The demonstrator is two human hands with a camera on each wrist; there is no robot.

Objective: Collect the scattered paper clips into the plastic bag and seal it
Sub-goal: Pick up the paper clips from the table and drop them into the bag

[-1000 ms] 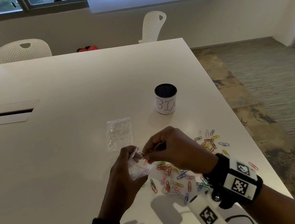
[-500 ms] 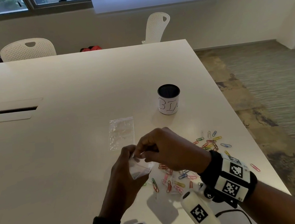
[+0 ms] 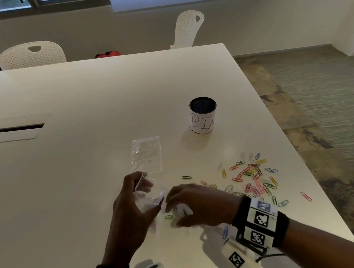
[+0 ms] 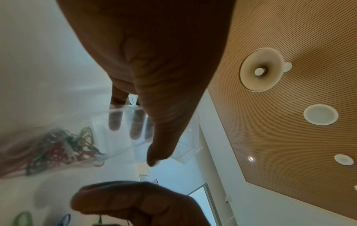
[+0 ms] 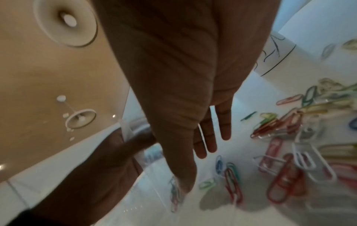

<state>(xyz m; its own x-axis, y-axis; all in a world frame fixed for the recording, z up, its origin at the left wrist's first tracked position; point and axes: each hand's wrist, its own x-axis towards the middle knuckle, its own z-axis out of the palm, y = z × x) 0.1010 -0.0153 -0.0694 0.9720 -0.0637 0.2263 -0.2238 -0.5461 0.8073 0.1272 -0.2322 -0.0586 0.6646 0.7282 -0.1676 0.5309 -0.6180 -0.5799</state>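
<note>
My left hand (image 3: 144, 191) grips a small clear plastic bag (image 3: 152, 197) just above the table, mouth up. In the left wrist view its fingers (image 4: 135, 126) show through the plastic, the thumb lies on the near side, and blurred coloured clips (image 4: 58, 151) sit at the left. My right hand (image 3: 179, 213) is low over the table beside the bag, fingers (image 5: 208, 142) straight and pointing down at clips under it. A green clip (image 3: 169, 216) lies between both hands. Several coloured paper clips (image 3: 251, 176) are scattered to the right.
A second clear bag (image 3: 146, 155) lies flat beyond my hands. A white cup marked BIN (image 3: 203, 116) stands further back right. The table edge (image 3: 310, 185) runs close to the right of the clips. Two white chairs stand at the far side.
My right hand has left the bag's mouth and dropped right and down onto the clips on the table. The left hand keeps hold of the bag, now more upright.
</note>
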